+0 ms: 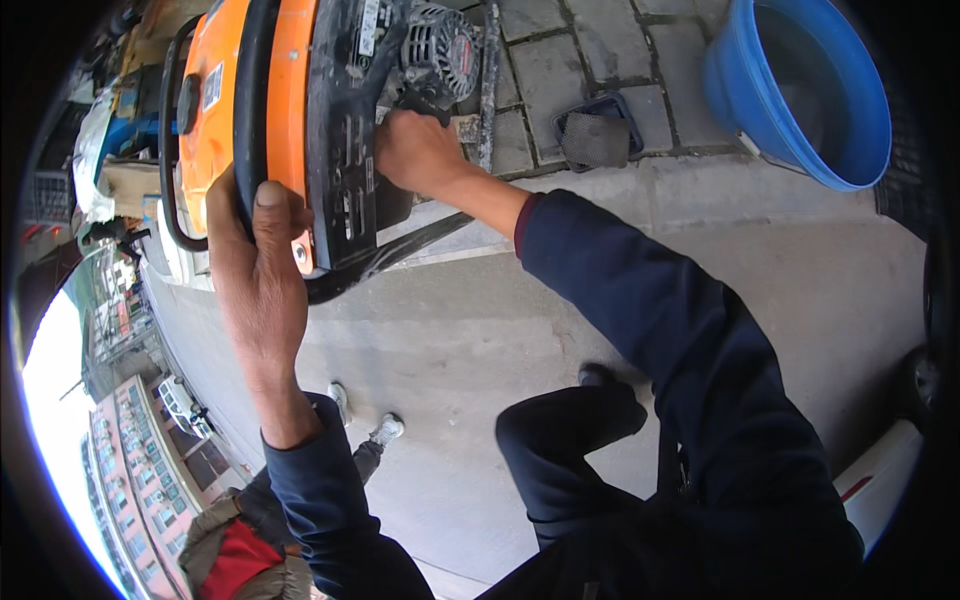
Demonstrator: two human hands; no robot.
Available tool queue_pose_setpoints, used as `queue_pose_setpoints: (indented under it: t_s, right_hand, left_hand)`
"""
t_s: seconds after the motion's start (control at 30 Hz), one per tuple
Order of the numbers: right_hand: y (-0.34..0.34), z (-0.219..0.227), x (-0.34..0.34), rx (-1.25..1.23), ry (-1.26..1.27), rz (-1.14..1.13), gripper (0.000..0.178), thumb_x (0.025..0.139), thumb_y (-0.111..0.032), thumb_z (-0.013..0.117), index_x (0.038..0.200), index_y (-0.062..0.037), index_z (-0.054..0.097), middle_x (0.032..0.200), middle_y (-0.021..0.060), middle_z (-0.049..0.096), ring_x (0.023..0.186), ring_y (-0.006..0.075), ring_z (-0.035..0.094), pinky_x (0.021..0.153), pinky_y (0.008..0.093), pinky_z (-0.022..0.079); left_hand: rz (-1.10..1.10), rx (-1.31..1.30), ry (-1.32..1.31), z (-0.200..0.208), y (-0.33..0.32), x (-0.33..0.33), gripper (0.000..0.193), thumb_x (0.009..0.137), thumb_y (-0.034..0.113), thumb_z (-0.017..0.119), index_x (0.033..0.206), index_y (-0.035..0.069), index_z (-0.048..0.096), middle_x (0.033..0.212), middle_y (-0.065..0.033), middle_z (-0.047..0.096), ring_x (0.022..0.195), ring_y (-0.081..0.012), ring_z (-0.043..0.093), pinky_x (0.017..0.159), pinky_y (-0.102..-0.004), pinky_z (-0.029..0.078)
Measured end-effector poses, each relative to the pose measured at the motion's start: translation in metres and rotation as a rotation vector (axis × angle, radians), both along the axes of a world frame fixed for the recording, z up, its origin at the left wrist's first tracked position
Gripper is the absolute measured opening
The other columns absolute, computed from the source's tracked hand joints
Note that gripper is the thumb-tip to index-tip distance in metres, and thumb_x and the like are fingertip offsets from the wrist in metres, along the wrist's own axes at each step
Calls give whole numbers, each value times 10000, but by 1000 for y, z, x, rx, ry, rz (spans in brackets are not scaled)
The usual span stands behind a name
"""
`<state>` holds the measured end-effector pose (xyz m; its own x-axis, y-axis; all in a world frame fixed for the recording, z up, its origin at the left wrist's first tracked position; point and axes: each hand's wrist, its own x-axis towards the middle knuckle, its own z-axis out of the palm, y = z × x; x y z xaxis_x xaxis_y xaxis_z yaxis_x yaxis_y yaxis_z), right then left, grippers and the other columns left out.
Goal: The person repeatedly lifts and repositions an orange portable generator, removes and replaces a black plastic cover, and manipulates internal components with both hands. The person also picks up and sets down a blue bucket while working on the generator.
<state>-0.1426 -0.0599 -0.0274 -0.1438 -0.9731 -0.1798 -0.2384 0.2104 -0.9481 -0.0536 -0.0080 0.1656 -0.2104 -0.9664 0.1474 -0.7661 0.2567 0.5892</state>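
Touching one orange machine (pixel 217 125) — two hands (pixel 260 290) (pixel 420 155)

Orange generator tank (pixel 213 120), black frame bar (pixel 258 90), blue bucket (pixel 733 85), grey brick-pattern paving (pixel 545 75), navy sleeves (pixel 640 285), pink building (pixel 150 470) over there.

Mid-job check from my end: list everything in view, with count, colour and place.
Machine: one, orange and black, upper left
Bucket: one, blue, upper right
Tray: one, dark, left of the bucket
Mesh piece: one, grey, over the tray
Paving blocks: many, grey, top
Concrete ground: grey, centre
Bystander: one, red under brown, lower left
Van: one, white, far left
Building: one, pink, lower left
Car: one, white, lower right, partly visible
Clutter: uncountable, mixed, upper left
Sleeves: two, dark blue, below the hands
Left hand: one, bare, gripping the machine's black bar
Right hand: one, bare, curled at the machine's side
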Motion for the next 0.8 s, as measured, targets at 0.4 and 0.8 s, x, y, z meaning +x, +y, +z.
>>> queue_pose_setpoints:
  t_s: [0.4,0.8]
  right_hand:
    - [0,9,-19,-18,-134,162,231,855,-132,594,792,7,769,721,124,753,832,269,771,851,384,579]
    - [1,-4,-5,-295,28,3,266,893,-238,669,852,6,765,793,176,736,858,318,750,842,428,583]
  left_hand:
    - [101,-192,-164,-15,2,12,411,1066,396,585,1149,1,662,709,31,500,554,-32,423,491,-204,328]
    - [141,-311,-260,-17,2,9,410,1058,412,594,1123,22,705,673,27,492,528,-31,399,494,-213,303]
